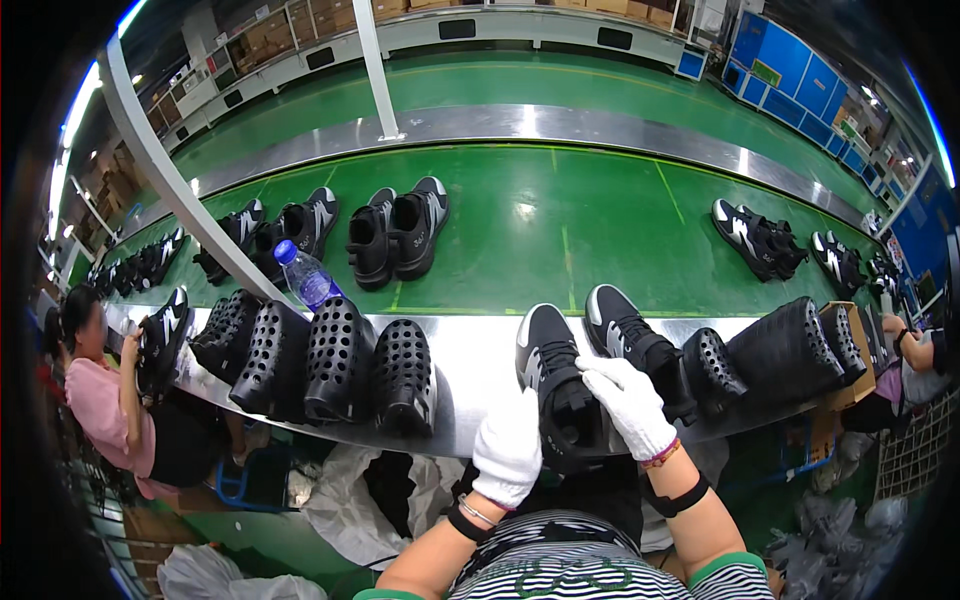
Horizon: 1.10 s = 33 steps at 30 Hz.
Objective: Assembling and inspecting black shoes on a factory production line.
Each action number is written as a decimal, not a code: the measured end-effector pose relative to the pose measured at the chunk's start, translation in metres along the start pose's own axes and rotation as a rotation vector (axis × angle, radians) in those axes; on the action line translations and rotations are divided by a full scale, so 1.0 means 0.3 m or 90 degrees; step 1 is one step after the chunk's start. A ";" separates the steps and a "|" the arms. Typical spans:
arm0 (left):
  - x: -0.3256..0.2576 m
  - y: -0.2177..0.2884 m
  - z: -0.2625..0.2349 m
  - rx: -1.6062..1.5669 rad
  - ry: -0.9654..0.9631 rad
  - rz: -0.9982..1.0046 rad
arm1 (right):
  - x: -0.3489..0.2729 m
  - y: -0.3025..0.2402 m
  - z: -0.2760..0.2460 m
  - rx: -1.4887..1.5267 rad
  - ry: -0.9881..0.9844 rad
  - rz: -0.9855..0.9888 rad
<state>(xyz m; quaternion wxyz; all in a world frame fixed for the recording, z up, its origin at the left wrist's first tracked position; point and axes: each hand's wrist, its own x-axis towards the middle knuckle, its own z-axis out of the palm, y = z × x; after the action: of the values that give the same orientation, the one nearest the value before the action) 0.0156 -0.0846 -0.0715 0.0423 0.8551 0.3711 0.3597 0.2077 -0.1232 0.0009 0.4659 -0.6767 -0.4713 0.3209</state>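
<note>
A black sneaker with a white toe [556, 385] rests on the metal ledge [472, 360] in front of me. My left hand [508, 447], in a white glove, grips its heel side. My right hand [630, 404], also gloved in white, lies over the shoe's opening from the right. A second black and white sneaker [632, 345] sits just to the right of it, touching my right hand's back.
Several black perforated shoe moulds [340, 360] stand on the ledge at left, more [780, 350] at right by a cardboard box [852, 365]. A blue water bottle [306, 276] stands behind them. Sneaker pairs [398, 232] ride the green conveyor belt [560, 230]. People work at left [110, 410] and right [925, 355].
</note>
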 end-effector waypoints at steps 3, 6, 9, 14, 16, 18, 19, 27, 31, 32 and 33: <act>-0.031 0.037 -0.008 0.045 -0.058 0.018 | -0.007 0.014 0.004 -0.025 0.027 -0.045; -0.049 0.036 -0.058 0.043 -0.163 0.023 | -0.027 0.036 -0.023 -0.019 0.032 -0.061; -0.050 -0.007 -0.107 -0.035 0.012 -0.028 | -0.058 -0.077 -0.054 -0.287 0.047 -0.319; 0.106 0.074 -0.051 -0.141 -0.075 -0.102 | 0.010 -0.061 0.021 -0.485 0.028 -0.321; 0.127 0.067 -0.003 -0.162 -0.087 -0.112 | 0.028 -0.061 0.037 -0.495 0.074 -0.232; 0.125 0.048 0.028 -0.129 -0.132 -0.114 | 0.015 -0.057 0.023 -0.484 0.092 -0.237; 0.131 0.050 0.017 -0.178 -0.137 -0.139 | -0.004 -0.065 0.001 -0.406 0.104 -0.264; 0.200 0.034 0.066 -0.119 -0.139 -0.054 | -0.235 -0.073 -0.313 -0.472 -0.013 -0.104; 0.226 0.114 0.154 -0.180 -0.181 -0.113 | -0.184 -0.145 -0.241 -0.542 -0.185 -0.052; 0.228 0.129 0.169 -0.207 -0.173 -0.128 | -0.159 -0.162 -0.217 -0.599 -0.210 -0.052; 0.222 0.114 0.176 -0.211 -0.173 -0.120 | -0.132 -0.154 -0.197 -0.633 -0.207 -0.069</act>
<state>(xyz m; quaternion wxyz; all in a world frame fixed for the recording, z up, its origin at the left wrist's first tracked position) 0.1013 -0.0545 -0.0600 0.2654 0.8385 0.3759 0.2917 0.2299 -0.1740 0.0649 0.0250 -0.7322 -0.6672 0.1346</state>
